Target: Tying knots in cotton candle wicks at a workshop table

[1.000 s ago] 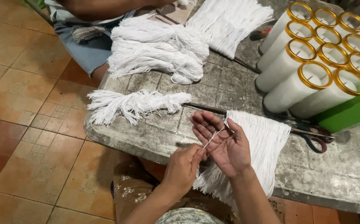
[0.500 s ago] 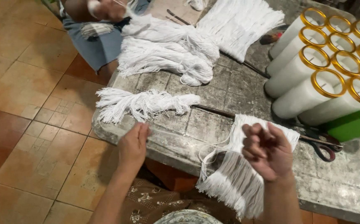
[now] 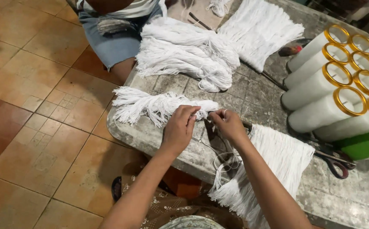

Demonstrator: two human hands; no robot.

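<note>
left hand (image 3: 179, 127): I'm pinching the near end of the small loose bundle of white cotton string (image 3: 154, 106), fingers closed on its strands.
right hand (image 3: 228, 124): I'm closing thumb and fingertips on a few thin white strands at the same bundle's right tip; exactly how many is too fine to tell.
bundle position: it's lying across the rough grey stone tabletop (image 3: 244, 97), near the front edge, just left of my hands.
fringe: the flat white sheet of cut strings (image 3: 278, 157) is hanging on a dark metal rod (image 3: 248, 125) and draping over the table edge, beside my right wrist.
loose loop: a few slack strings (image 3: 225, 163) are dangling below my hands.
doing it well: I judge separating clean needs left holding the bulk steady while right is drawing only the picked strands, straight along their length, no sideways tug.
risk: probably snagging neighbours, tangling the tip.
nearby: dark-handled scissors (image 3: 335, 163) and white tall cylinders with gold rims (image 3: 320, 82) are sitting right; a bigger white string heap (image 3: 188, 53) lies beyond.
</note>
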